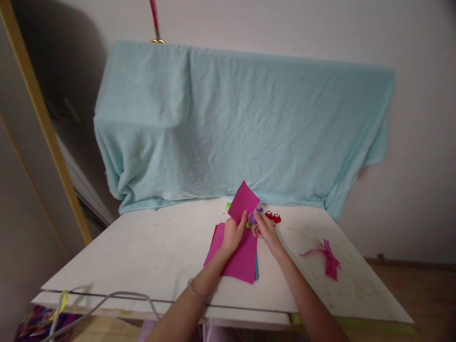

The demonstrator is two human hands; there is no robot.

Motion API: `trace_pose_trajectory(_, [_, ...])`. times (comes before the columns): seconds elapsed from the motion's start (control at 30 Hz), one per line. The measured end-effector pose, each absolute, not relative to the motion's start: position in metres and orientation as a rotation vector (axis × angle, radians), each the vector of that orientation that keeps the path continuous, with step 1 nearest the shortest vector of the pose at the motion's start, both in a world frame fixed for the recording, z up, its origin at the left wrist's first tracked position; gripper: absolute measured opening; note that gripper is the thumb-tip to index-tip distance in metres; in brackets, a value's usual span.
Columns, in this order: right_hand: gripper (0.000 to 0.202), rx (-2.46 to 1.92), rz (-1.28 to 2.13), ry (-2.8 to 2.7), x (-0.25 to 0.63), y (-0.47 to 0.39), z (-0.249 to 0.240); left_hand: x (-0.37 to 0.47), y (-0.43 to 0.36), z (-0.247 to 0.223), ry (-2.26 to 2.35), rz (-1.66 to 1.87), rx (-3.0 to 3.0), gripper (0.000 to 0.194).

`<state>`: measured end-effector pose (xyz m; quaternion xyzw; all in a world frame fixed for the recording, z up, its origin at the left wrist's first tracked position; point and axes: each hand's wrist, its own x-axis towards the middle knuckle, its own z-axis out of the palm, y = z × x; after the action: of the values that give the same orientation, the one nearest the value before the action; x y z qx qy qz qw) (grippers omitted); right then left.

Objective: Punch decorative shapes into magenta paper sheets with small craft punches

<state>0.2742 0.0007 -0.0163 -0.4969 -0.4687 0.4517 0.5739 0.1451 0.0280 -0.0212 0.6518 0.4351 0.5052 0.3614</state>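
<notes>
magenta rectangular sheet of felt-like material (245, 199) is tilted up above the white tabletop (149, 251), one corner pointing away from the person. the left hand (234, 232) grasps it by its near edge, thumb on top. the right hand (264, 227) is just beside the sheet's right-hand corner, its fingers curled; i cannot tell whether they grip anything, since a small purple piece (252, 218) shows right by the fingertips and the detail is blurred.

under the left forearm lies a stack of coloured flat sheets (240, 261), magenta uppermost, with red showing at its left edge and blue at its right. beyond the right hand sit two small red pieces with white eye-like dots (272, 217). well apart, toward the table's right side, lies a tangle of thin magenta strips (331, 263). a pale blue cloth (242, 123) hangs behind everything.
</notes>
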Motion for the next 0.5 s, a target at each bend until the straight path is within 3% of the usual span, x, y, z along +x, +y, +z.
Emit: trace_pose_trajectory(0.5, [0.042,-1.125,1.080,-1.078,0.2757,0.0000,-0.0144,0.1462,0.0318,-0.0266,1.067,1.247,1.672,0.052])
